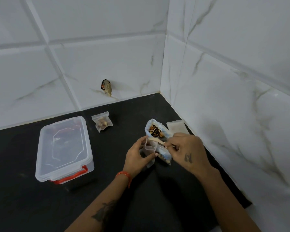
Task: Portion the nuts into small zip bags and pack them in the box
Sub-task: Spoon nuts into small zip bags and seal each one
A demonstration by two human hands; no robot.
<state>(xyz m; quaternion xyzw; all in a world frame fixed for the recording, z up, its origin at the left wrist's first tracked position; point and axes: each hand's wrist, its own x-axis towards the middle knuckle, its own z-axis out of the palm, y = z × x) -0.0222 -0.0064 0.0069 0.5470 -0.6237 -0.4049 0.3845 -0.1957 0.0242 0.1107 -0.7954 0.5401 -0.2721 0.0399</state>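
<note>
Single head-worn view, looking forward and down into a tiled corner.

The wide-angle camera sits above the black counter [23,206], facing the corner where the two white tiled walls [107,47] meet. Both forearms enter from the bottom edge, and the left hand [137,156] and right hand [187,151] sit close, just below centre. The clear lidded box [64,148] lies to the left. Straight tile lines bend toward the frame edges.

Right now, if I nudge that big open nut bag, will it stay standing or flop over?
The nut bag would probably flop: its thin film looks soft and creased. It stands open-mouthed, so a tip would likely spill nuts. The left hand and right hand in front may steady it somewhat.
</note>
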